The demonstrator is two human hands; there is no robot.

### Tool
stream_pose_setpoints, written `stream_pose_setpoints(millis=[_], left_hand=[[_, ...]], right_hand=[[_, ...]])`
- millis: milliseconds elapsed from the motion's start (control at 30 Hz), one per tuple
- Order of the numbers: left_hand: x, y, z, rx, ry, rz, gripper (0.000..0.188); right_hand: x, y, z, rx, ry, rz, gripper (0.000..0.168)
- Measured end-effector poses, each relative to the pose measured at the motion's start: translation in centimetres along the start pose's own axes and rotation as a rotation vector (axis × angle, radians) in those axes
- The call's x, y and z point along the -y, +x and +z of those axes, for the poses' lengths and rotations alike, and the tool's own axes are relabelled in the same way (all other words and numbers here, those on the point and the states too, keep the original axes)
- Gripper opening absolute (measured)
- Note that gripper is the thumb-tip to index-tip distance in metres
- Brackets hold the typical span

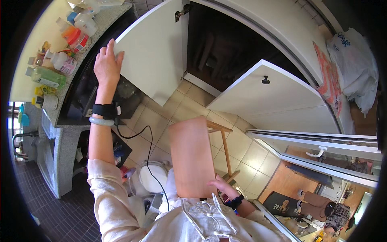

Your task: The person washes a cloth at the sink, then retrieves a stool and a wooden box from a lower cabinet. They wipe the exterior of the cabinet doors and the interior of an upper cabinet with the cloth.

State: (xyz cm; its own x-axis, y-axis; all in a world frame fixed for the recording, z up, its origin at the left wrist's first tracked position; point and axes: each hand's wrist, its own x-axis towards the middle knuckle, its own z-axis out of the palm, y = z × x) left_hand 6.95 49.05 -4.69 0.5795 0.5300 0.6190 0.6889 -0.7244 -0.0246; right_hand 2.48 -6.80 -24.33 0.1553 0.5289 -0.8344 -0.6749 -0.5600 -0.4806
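My left hand [108,65] is raised at the far left, gripping the free edge of an open white cabinet door [154,54], with its thumb on the inner face. Low in front of my body, my right hand [222,185] holds the edge of a flat brown wooden panel [192,157], its thumb on top and its other fingers hidden beneath. A slim wooden frame [225,148] shows beside the panel; whether they are joined I cannot tell. Between the left door and a second open white door [272,93] with a black knob [265,80], the cabinet interior [229,48] is dark.
Several bottles and jars [60,63] line the stone counter [116,15] at left. A black cable [150,145] runs from my left wristband. Near my legs stands a white-lidded container [153,178]. Plastic bags [353,63] lie at right. Beyond a glass door [329,154] is a person [317,207].
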Motion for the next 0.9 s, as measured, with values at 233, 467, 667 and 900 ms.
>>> stream_pose_setpoints(millis=[233, 467, 667, 900], left_hand=[[-1.4, -1.0, -1.9, -0.001, -0.235, 0.095, 0.037], [-8.6, -3.6, -3.0, -0.054, -0.418, 0.173, 0.053], [-17.3, -4.6, -4.8, 0.072, -0.563, 0.194, 0.046], [-25.4, -2.9, -3.5, 0.198, -0.807, 0.222, 0.058]], right_hand=[[-0.2, 2.8, -1.8, 0.105, -0.366, 0.074, 0.069], [0.4, 0.5, -4.0, 0.320, -0.504, 0.037, 0.072], [-3.9, -0.3, -6.1, 0.284, -0.539, -0.055, 0.075], [-9.4, 2.8, -8.1, 0.220, -0.415, -0.143, 0.065]])
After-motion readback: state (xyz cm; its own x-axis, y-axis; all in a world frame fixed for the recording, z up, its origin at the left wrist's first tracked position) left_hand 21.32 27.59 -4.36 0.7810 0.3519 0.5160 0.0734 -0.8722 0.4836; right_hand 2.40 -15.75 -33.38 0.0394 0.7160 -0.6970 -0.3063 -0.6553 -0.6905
